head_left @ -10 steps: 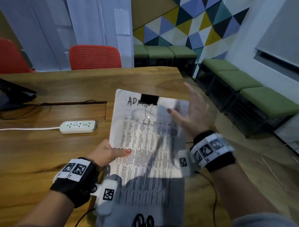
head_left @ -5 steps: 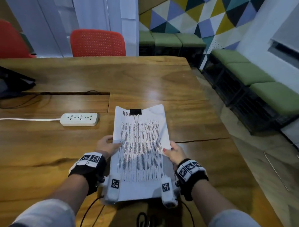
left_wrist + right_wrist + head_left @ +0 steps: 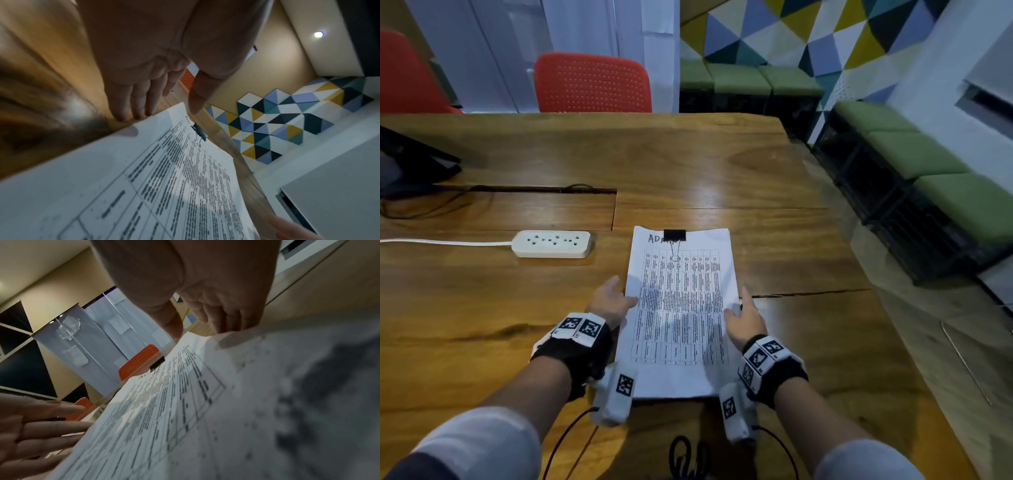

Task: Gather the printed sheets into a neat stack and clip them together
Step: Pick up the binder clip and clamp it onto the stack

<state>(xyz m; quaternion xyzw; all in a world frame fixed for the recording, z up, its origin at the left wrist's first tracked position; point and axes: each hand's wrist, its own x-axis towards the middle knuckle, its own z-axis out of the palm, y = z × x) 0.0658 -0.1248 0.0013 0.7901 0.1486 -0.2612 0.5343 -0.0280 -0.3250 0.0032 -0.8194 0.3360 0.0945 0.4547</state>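
On the bench (image 3: pixel 482 308), clipped sheets (image 3: pixel 681 315) lie flat; left hand (image 3: pixel 609 301) and right hand (image 3: pixel 744 317) flank them, fingers relaxed. Looks finished; next, let go.

One stack of printed sheets (image 3: pixel 681 318) lay on the single wooden bench (image 3: pixel 688 164); the number of sheets in it could not be told. One black binder clip (image 3: pixel 674 235) sat at the stack's 12 o'clock edge. Two hands were in view, one left hand (image 3: pixel 610 301) at the stack's 9 o'clock side and one right hand (image 3: pixel 743 317) at its 3 o'clock side, each wrist bearing one marked band. One white power strip (image 3: pixel 551 243) lay at 10 o'clock from the stack. Two red chairs (image 3: pixel 592 84) stood beyond the bench at 12 o'clock. At least six green cushioned seats (image 3: pixel 914 154) lined the walls, three toward 1 o'clock and three toward 3 o'clock.
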